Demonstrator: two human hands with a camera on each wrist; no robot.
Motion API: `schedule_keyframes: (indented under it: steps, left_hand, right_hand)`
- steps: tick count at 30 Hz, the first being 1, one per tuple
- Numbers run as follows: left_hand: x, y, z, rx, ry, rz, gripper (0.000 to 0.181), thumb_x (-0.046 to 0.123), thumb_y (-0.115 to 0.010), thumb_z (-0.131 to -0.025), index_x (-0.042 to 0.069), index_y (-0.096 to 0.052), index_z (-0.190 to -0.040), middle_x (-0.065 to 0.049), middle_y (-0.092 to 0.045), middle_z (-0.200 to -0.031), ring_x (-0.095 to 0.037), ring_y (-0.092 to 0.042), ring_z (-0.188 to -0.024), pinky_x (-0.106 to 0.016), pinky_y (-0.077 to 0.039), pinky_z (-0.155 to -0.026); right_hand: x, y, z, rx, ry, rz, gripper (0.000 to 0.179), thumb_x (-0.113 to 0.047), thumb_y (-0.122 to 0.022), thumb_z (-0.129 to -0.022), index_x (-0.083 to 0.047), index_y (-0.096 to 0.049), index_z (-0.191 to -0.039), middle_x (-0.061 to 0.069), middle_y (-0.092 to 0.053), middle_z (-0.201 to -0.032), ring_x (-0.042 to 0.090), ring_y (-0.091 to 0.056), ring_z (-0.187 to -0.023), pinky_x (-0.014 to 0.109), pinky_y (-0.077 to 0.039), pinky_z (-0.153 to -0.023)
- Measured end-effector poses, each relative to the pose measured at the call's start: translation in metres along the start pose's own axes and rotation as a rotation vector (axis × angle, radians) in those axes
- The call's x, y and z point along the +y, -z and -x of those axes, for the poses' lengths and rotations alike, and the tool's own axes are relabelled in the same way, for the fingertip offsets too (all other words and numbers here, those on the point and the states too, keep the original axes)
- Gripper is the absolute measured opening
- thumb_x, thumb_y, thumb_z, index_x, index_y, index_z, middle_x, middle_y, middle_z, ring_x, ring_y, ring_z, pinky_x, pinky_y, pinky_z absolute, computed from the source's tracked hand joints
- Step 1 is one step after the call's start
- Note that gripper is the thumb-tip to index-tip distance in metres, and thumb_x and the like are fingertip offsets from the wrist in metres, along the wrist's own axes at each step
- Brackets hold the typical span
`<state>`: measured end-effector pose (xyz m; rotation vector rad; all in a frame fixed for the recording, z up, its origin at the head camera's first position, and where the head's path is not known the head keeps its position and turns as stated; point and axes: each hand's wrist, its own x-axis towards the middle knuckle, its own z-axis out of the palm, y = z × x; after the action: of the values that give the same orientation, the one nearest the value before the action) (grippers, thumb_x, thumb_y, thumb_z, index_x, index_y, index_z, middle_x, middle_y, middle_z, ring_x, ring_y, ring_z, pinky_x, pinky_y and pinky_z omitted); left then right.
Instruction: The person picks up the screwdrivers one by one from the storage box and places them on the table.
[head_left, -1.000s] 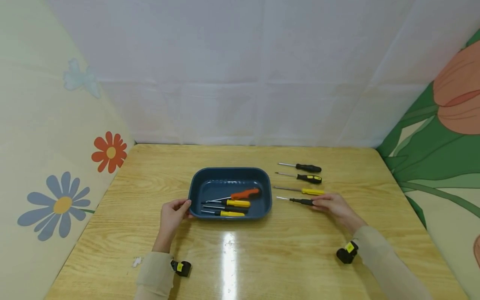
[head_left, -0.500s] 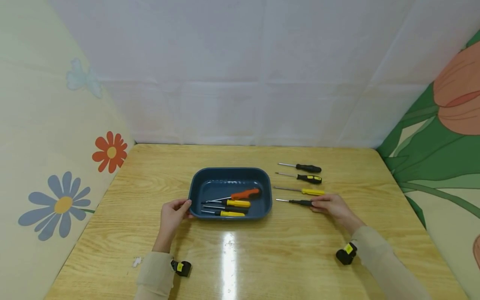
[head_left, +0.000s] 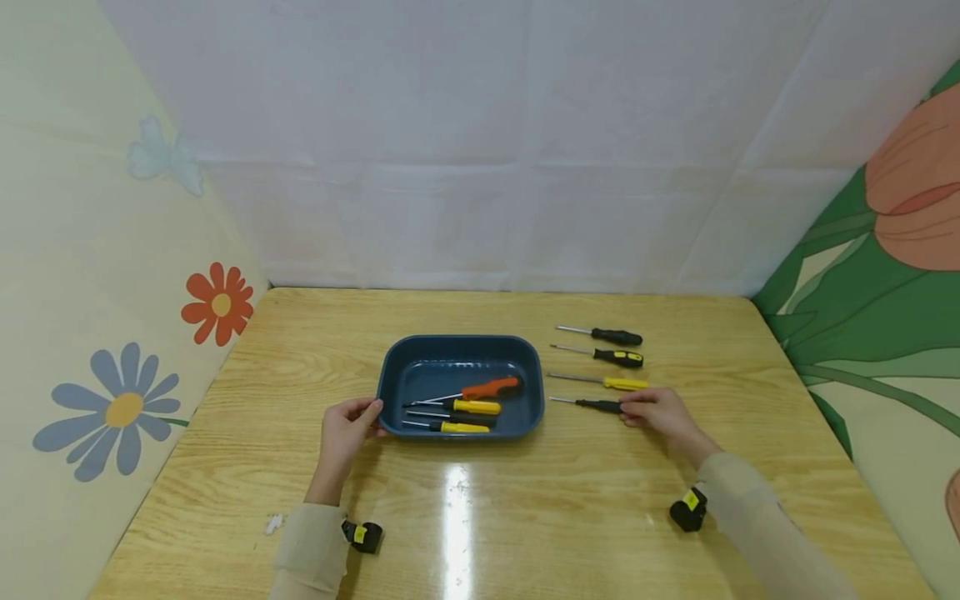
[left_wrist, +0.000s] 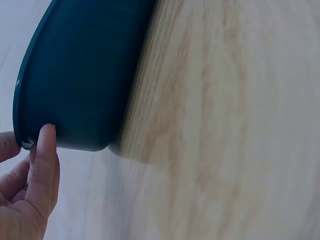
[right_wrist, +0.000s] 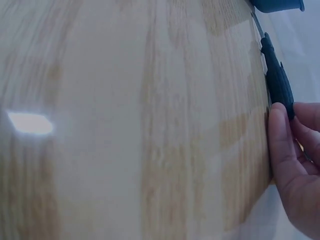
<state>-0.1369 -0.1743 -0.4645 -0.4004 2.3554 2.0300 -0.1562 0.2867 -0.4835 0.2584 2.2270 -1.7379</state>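
Note:
My left hand [head_left: 348, 429] pinches the left end of a dark blue tray [head_left: 460, 341], thumb at the rim and fingers against the outer wall, as the left wrist view [left_wrist: 37, 185] also shows. Inside the tray lie an orange-handled screwdriver [head_left: 489, 388], two yellow-handled ones [head_left: 477, 407] and a black one [head_left: 472, 418]. To the right, my right hand [head_left: 663, 415] pinches the handle end of a black screwdriver [head_left: 598, 405] between thumb and fingers. Its shaft points left toward the tray. The right wrist view shows this black handle [right_wrist: 278, 82] close to the tabletop.
Behind the held one, a yellow-handled screwdriver [head_left: 626, 383], a black-and-yellow one [head_left: 618, 357] and a black one [head_left: 617, 337] lie in a row on the wooden table [head_left: 315, 333]. A white cloth [head_left: 480, 167] hangs behind the table; a small white patch [head_left: 274, 523] shows at front left.
The black screwdriver in my right hand has levelled from a slight slant to nearly parallel with the row and shifted slightly left. My left hand and the tray have stayed put.

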Motion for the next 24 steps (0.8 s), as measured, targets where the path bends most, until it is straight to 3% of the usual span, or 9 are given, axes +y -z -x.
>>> schedule_keyframes:
  steps: [24]
  left_hand:
    - [-0.0001,0.0001,-0.0005,-0.003,0.008,-0.012,0.024,0.004,-0.057,-0.089,-0.016,-0.058,-0.104,-0.020,-0.061,-0.081,-0.010,-0.058,-0.057,-0.027,-0.056,-0.056]
  right_hand:
    - [-0.0030,-0.0025,0.0017,0.033,0.022,0.050,0.034,0.000,-0.052,-0.090,0.018,-0.047,-0.119,0.013,-0.064,-0.094,0.012,-0.063,-0.071,0.028,-0.056,-0.065]
